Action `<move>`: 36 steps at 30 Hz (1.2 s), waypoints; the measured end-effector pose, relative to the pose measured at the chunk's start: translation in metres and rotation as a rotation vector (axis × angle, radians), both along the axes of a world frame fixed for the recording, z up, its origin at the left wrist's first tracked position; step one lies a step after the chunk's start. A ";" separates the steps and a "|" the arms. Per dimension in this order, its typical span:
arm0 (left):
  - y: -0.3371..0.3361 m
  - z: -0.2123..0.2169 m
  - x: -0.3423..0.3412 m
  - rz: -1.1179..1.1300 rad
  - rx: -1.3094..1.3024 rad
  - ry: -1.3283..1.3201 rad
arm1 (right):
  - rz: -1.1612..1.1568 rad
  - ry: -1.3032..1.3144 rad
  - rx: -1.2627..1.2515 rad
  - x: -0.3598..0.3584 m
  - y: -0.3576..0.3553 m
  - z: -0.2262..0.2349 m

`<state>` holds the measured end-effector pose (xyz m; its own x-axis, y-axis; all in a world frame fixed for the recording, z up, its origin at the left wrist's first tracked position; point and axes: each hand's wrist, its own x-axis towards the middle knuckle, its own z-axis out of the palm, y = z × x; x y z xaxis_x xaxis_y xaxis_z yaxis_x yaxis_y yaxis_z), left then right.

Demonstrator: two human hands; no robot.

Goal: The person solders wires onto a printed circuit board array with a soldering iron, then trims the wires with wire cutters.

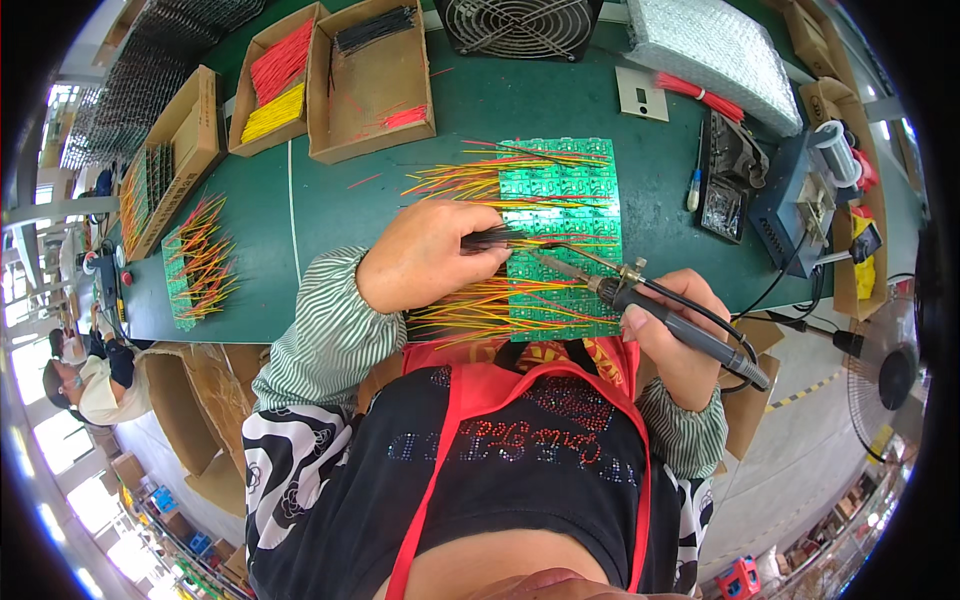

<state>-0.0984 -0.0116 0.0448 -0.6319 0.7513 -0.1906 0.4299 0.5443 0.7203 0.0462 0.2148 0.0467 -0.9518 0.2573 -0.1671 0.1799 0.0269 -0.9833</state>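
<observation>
A green circuit board panel (570,190) lies on the green table in front of me, with many red, orange and yellow wires sticking out on its left side. My left hand (425,255) rests over the board's left edge and pinches a small bundle of black wires (492,238) against it. My right hand (680,330) grips a soldering iron (640,295) by its dark handle. The iron's tip points left onto the board, close to the black wires. A cable runs from the handle off to the right.
Cardboard boxes with red and yellow wires (275,85) and black wires (372,28) stand at the back. Another wired board (195,265) lies at the left. A fan (520,25), a soldering station (805,200) and a solder tray (725,205) sit at the back and right.
</observation>
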 end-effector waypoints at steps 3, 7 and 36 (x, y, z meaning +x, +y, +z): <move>0.000 0.000 -0.001 -0.009 0.003 0.005 | 0.024 0.011 0.029 -0.002 -0.001 0.001; 0.000 -0.001 0.000 -0.001 0.014 -0.012 | 0.026 0.016 0.022 -0.003 -0.003 0.002; 0.000 -0.003 -0.001 0.015 0.021 -0.073 | 0.015 0.015 0.034 -0.005 -0.004 -0.003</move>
